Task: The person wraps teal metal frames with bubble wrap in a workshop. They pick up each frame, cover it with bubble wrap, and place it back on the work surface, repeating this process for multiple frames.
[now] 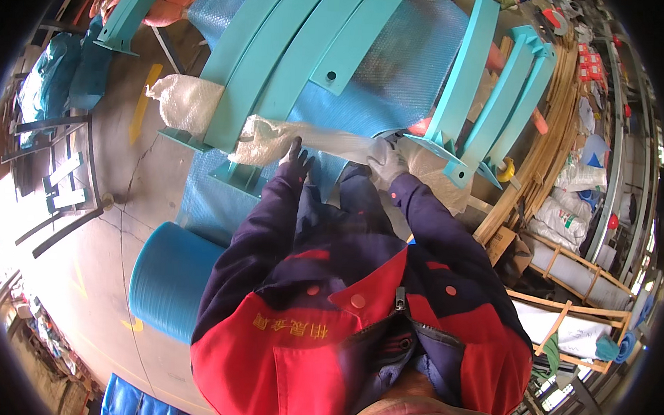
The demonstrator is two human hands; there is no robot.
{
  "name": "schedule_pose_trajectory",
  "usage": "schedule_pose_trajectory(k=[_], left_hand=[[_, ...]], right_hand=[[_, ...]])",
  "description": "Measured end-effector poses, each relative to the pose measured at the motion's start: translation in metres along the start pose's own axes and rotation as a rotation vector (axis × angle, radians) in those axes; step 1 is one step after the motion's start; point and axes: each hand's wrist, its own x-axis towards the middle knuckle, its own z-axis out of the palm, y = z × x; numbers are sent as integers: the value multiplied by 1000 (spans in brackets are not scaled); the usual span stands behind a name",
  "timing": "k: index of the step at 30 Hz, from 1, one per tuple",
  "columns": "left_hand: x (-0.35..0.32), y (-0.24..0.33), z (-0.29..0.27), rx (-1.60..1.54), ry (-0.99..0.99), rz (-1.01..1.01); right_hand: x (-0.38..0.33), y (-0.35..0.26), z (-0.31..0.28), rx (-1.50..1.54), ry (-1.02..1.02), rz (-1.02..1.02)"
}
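Note:
A strip of whitish translucent wrapping film (334, 142) stretches between my gloved hands, its left part bunched around the end of a turquoise steel beam (297, 67). My left hand (297, 159) lies against the bunched part, dark fingertips apart. On the right, my right hand (387, 162) is closed on the strip's other end. Another turquoise beam (238, 72) just left has its end covered by a white wrap (191, 104). Blue bubble wrap (396, 56) lies beneath the beams.
A large roll of blue wrap (172, 279) stands at my left. More turquoise beams (504, 104) with end plates lie to the right, beside long wooden strips (545, 167). A dark metal frame (56, 157) is at far left. Wooden crating (570, 311) stands at right.

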Motion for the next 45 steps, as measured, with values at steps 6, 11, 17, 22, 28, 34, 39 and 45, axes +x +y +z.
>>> schedule_pose_trajectory(k=[6,11,17,22,28,34,39,45], left_hand=[[9,28,58,-90,-47,102],[7,31,80,-403,13,121],[28,25,84,-439,37,296],[-8,1,87,383,-99,291],[29,-8,135,178,115,33],[105,9,167,-108,304,56],[99,24,174,-322,57,16],[102,40,177,-369,-167,76]], right_hand=[[81,-13,23,-88,107,-201],[176,-1,56,-58,-315,-255],[233,51,98,255,-780,-34],[291,26,111,48,-436,-169],[297,-18,108,457,-293,91],[237,-18,49,1208,-320,62],[226,-73,13,1346,-48,163],[217,-71,-16,1431,-77,107]])
